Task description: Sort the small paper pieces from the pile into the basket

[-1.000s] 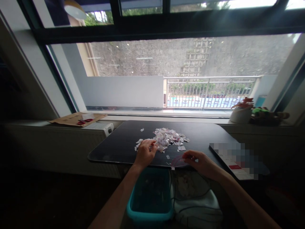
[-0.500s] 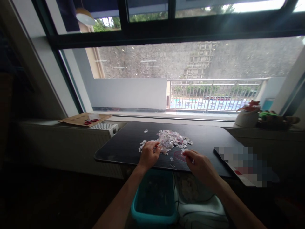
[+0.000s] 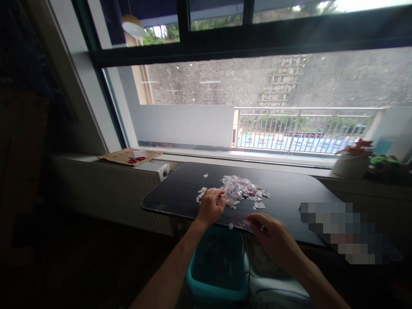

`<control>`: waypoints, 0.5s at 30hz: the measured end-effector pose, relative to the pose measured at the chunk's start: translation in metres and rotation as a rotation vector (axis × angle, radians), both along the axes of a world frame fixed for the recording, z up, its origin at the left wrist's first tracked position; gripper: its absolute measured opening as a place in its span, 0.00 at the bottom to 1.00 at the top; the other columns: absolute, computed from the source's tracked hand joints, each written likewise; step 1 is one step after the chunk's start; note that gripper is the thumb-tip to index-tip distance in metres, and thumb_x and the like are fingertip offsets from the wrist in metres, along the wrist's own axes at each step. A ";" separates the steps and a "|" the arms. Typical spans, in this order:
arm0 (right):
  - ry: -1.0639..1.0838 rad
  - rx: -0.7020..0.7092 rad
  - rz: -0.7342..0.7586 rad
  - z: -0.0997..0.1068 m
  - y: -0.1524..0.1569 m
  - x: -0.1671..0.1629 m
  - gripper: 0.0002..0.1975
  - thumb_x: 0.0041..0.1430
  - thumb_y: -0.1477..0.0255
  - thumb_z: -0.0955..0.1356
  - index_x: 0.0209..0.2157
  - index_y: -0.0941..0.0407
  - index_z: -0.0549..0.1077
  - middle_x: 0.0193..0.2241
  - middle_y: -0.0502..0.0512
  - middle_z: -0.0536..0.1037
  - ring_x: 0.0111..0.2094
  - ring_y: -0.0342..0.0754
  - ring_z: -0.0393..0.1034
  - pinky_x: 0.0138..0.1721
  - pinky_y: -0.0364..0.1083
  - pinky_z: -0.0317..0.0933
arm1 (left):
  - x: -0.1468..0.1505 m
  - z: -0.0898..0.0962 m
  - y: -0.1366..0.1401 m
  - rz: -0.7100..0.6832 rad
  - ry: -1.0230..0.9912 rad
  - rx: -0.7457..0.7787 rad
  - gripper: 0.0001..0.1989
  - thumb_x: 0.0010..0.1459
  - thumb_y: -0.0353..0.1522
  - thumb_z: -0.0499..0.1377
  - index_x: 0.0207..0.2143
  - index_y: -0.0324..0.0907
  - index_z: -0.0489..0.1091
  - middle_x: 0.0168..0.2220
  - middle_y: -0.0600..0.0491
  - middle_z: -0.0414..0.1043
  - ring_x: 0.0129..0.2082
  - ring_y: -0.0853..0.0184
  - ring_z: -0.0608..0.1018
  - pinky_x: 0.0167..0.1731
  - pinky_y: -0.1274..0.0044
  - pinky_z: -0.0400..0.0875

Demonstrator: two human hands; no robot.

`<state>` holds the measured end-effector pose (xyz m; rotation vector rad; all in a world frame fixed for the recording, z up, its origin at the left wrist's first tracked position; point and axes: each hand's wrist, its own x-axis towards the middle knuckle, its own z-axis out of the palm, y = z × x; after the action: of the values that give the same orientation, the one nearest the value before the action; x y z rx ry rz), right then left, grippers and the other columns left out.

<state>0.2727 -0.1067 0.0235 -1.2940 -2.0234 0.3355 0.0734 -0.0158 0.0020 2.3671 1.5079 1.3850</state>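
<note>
A loose heap of small white paper scraps (image 3: 240, 189) lies on the dark tabletop (image 3: 180, 193). My left hand (image 3: 211, 207) rests at the near left side of the heap, fingers bent, with a gap between thumb and forefinger. By the table's near edge, my right hand (image 3: 268, 227) is closed in a pinch on the rim of a thin, see-through piece with a pink outline (image 3: 240, 219); its exact kind is unclear. One small paper scrap (image 3: 231, 225) is at that piece's left side.
A turquoise tub (image 3: 219, 287) stands below the table edge, beside a pale container (image 3: 277, 285). Red-handled scissors (image 3: 137, 160) lie on brown paper (image 3: 116, 157) on the left sill. A blurred-out flat object (image 3: 341, 231) sits at the right, and a white pot (image 3: 350, 165) behind it.
My right hand has moved nearer the table's front edge, and the pink-outlined piece has shifted that way too. A scrap formerly at its fingertips now appears left on the table. My left hand barely moved.
</note>
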 end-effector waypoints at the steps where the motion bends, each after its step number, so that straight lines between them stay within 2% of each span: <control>1: 0.010 -0.004 0.007 0.000 -0.001 -0.002 0.12 0.56 0.73 0.60 0.37 0.54 0.73 0.32 0.51 0.76 0.30 0.44 0.69 0.32 0.41 0.60 | 0.000 0.000 0.000 0.001 0.000 -0.001 0.09 0.54 0.32 0.54 0.36 0.40 0.71 0.31 0.50 0.72 0.39 0.63 0.71 0.43 0.70 0.65; 6: 0.044 -0.043 0.058 -0.001 -0.006 -0.010 0.12 0.56 0.73 0.60 0.36 0.54 0.74 0.31 0.51 0.77 0.30 0.44 0.69 0.32 0.41 0.60 | -0.001 -0.001 0.001 0.001 -0.005 0.007 0.09 0.54 0.32 0.54 0.36 0.40 0.71 0.31 0.50 0.72 0.38 0.63 0.71 0.43 0.70 0.65; 9: 0.050 -0.061 0.048 -0.001 -0.003 0.003 0.13 0.56 0.70 0.60 0.37 0.54 0.74 0.31 0.51 0.78 0.28 0.44 0.70 0.31 0.41 0.61 | -0.001 -0.001 0.002 -0.002 -0.008 0.012 0.09 0.54 0.32 0.54 0.36 0.40 0.71 0.32 0.50 0.72 0.39 0.63 0.71 0.43 0.70 0.65; 10: 0.053 -0.062 0.004 0.000 0.000 0.012 0.13 0.56 0.69 0.60 0.37 0.54 0.74 0.31 0.52 0.78 0.28 0.44 0.70 0.30 0.41 0.62 | -0.001 -0.001 0.002 -0.003 -0.009 0.012 0.09 0.54 0.32 0.54 0.36 0.41 0.71 0.32 0.50 0.72 0.39 0.63 0.71 0.43 0.70 0.65; 12: 0.072 -0.054 -0.182 0.002 0.008 0.034 0.14 0.55 0.66 0.61 0.40 0.54 0.73 0.31 0.53 0.78 0.27 0.45 0.71 0.30 0.42 0.62 | -0.001 -0.001 0.002 -0.008 -0.006 0.009 0.09 0.54 0.33 0.54 0.36 0.40 0.71 0.32 0.50 0.72 0.39 0.63 0.71 0.43 0.70 0.65; 15: 0.018 -0.024 -0.430 0.006 0.024 0.066 0.15 0.55 0.65 0.60 0.42 0.54 0.72 0.30 0.54 0.78 0.29 0.48 0.72 0.33 0.45 0.62 | -0.001 -0.001 0.002 -0.013 -0.005 0.003 0.10 0.54 0.33 0.54 0.36 0.40 0.71 0.32 0.50 0.72 0.38 0.63 0.71 0.43 0.70 0.65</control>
<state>0.3383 -0.0829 0.0291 -1.6871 -1.6715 0.1687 0.0722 -0.0143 0.0012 2.3688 1.4870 1.3911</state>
